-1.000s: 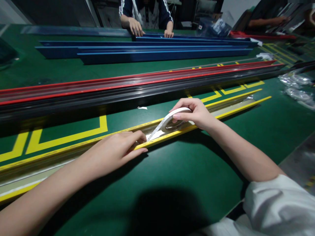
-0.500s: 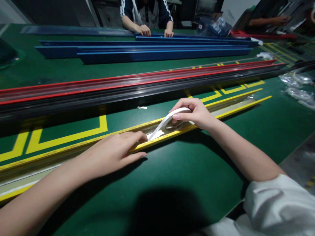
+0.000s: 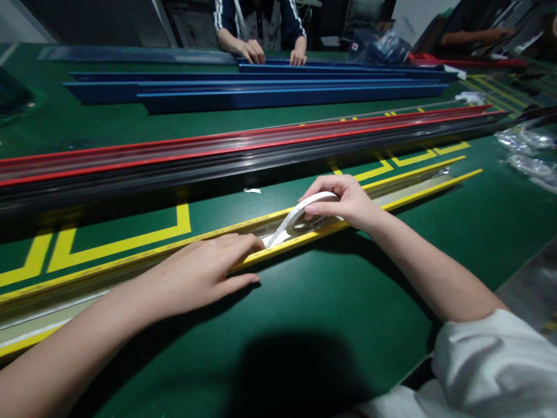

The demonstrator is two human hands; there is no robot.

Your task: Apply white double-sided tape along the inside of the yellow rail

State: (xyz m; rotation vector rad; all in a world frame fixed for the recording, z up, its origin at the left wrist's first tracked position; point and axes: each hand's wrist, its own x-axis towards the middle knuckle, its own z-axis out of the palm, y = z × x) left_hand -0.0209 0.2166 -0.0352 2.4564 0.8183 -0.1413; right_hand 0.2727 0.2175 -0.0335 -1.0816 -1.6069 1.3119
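Note:
A long yellow channel rail [image 3: 409, 194] lies slanted across the green table. My right hand [image 3: 346, 200] is closed round a white tape roll [image 3: 304, 216] that stands in the rail. A strip of white tape [image 3: 278, 235] runs from the roll down into the channel. My left hand [image 3: 204, 270] lies flat over the rail just left of the roll, fingers stretched out and pressing on the laid tape; the thumb rests on the table in front of the rail.
Long red and black rails [image 3: 243, 148] lie behind the yellow one, and blue rails [image 3: 261, 93] farther back. Another person's hands [image 3: 272, 55] rest on the blue rails. Clear plastic wrapping [image 3: 524, 154] lies at the right. Yellow floor-style lines mark the green table [image 3: 331, 302].
My left hand has slid a little to the right along the rail toward the roll. The other person's left-side hand moved slightly right on the blue rails.

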